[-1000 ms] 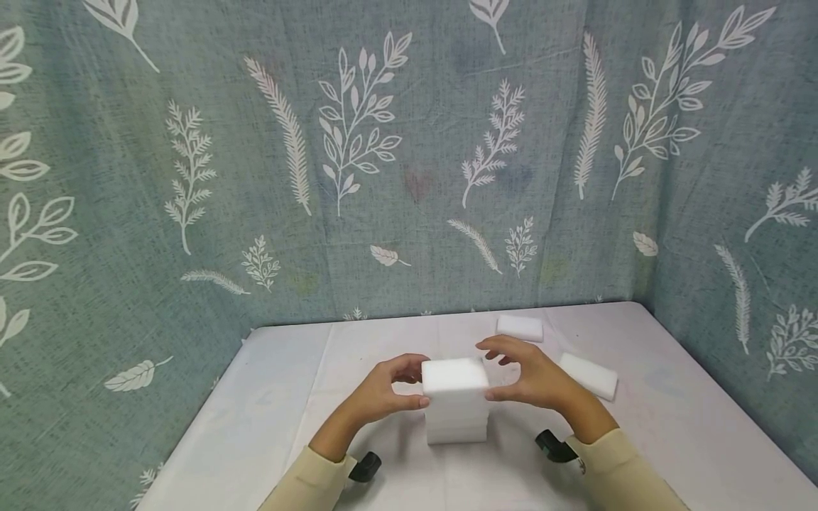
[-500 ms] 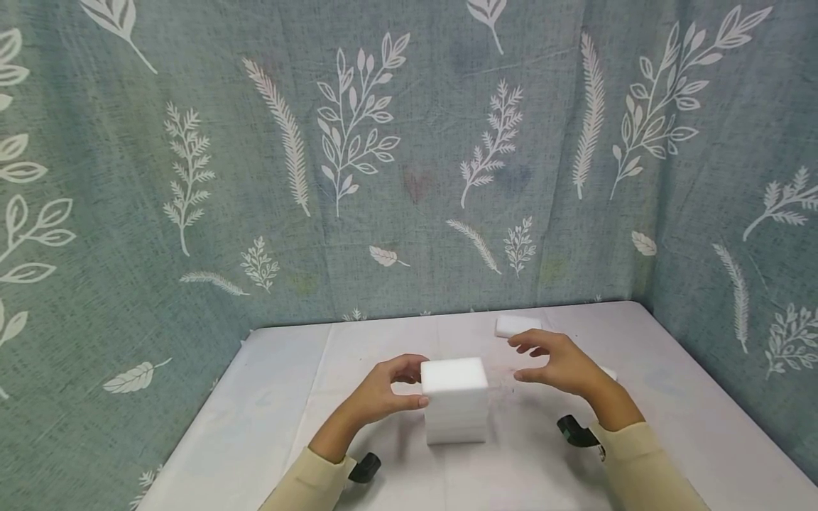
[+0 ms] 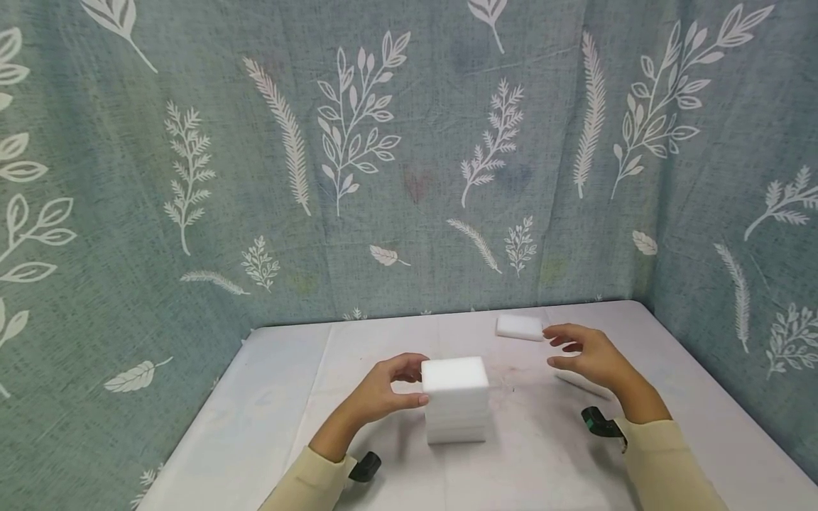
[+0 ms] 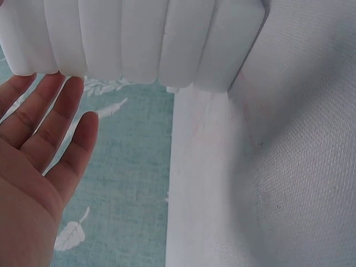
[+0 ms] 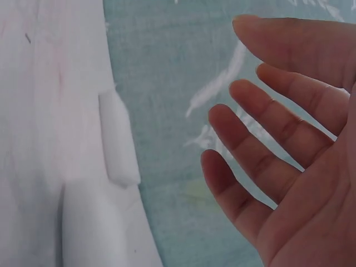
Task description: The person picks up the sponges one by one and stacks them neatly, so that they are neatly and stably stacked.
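White rectangular foam sponges are stacked in an upright pile (image 3: 456, 401) on the table; the left wrist view shows several layers of the sponge stack (image 4: 139, 41). My left hand (image 3: 383, 390) rests its fingertips against the left side of the upper layers, thumb near the front corner. In the left wrist view its fingers (image 4: 64, 108) look fairly straight. My right hand (image 3: 591, 358) hangs to the right of the pile, fingers loosely bent, holding nothing. It is over a loose sponge (image 3: 581, 385), which it partly hides. Another sponge (image 3: 519, 328) lies farther back, just left of its fingertips.
A white cloth covers the table (image 3: 275, 397). Blue-green leaf-patterned curtains (image 3: 383, 177) stand behind it and at both sides. A dark wrist device (image 3: 366, 467) sticks out from the left sleeve, and another dark device (image 3: 599, 422) from the right.
My right hand has left the pile's right side and moved right, to over the nearer loose sponge. The left hand has stayed at the pile, and the pile has not moved.
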Demonstrator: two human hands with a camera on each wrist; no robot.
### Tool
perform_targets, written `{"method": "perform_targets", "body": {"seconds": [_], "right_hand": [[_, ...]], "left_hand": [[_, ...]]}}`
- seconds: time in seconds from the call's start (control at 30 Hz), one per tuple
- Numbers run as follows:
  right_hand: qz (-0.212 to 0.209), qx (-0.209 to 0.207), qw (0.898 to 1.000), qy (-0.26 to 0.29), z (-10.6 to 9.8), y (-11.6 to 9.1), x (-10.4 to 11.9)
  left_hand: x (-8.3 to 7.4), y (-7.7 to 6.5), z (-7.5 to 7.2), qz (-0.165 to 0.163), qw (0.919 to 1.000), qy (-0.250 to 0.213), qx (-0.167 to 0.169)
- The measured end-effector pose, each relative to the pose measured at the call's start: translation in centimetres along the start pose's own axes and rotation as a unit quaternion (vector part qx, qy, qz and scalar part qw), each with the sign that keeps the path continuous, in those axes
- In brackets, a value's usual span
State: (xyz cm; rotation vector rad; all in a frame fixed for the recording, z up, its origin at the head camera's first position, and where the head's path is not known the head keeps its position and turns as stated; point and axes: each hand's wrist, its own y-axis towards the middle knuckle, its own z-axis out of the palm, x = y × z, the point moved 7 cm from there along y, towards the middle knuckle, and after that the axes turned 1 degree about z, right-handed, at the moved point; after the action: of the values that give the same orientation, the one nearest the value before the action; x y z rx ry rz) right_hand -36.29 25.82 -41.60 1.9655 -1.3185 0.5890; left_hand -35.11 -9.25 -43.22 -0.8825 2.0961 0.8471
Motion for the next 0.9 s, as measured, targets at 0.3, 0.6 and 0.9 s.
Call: {"method": "perform_targets", "body": {"seconds": [0.3, 0.6, 0.9], "right_hand": [[0.039, 0.003, 0.999, -0.024, -0.5, -0.3, -2.0], [0.082, 0.019, 0.996, -0.04, -0.5, -0.6, -3.9], [0.14, 0.028, 0.988, -0.063, -0.9, -1.2, -5.8]], "left_hand": [[-0.2, -0.1, 0.0, 0.007, 0.9999, -0.007, 0.002], [-0.3, 0.0, 0.0, 0.003, 0.9999, -0.011, 0.004], [-0.2, -0.1, 0.0, 0.004, 0.9998, -0.018, 0.005]]}}
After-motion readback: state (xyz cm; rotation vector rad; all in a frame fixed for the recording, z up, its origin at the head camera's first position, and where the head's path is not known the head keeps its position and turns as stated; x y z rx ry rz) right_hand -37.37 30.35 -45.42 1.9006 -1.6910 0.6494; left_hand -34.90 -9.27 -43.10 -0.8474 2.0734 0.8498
